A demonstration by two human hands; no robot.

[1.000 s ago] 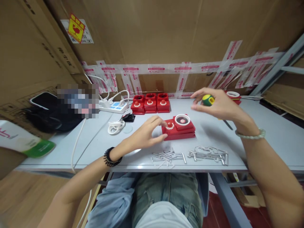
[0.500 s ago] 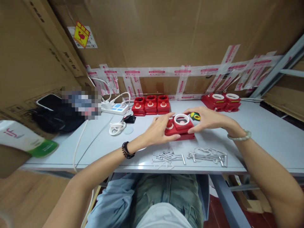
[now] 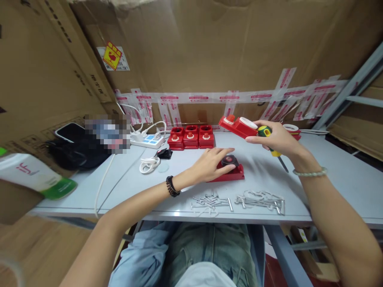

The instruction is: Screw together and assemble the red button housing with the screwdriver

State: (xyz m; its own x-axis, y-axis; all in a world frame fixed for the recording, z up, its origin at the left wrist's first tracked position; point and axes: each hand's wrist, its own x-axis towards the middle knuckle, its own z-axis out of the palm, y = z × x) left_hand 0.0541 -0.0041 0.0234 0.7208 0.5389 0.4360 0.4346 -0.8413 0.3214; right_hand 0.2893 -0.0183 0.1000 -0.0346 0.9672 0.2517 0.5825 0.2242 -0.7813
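Head: left hand (image 3: 211, 164) hides red base (image 3: 231, 171) front.

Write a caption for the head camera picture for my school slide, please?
Right hand lifts a red cover and a screwdriver while left hand rests on the red base.

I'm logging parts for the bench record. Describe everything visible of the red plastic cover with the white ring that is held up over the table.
The red plastic cover with the white ring looks like glossy moulded plastic, flat and rectangular. A white ring sits at its right end and a small white-and-red round fitting near its left end. It is lifted clear of the grey table, tilted with its left end higher. The right hand grips its right end along with a yellow-and-green screwdriver. Nothing else touches it.
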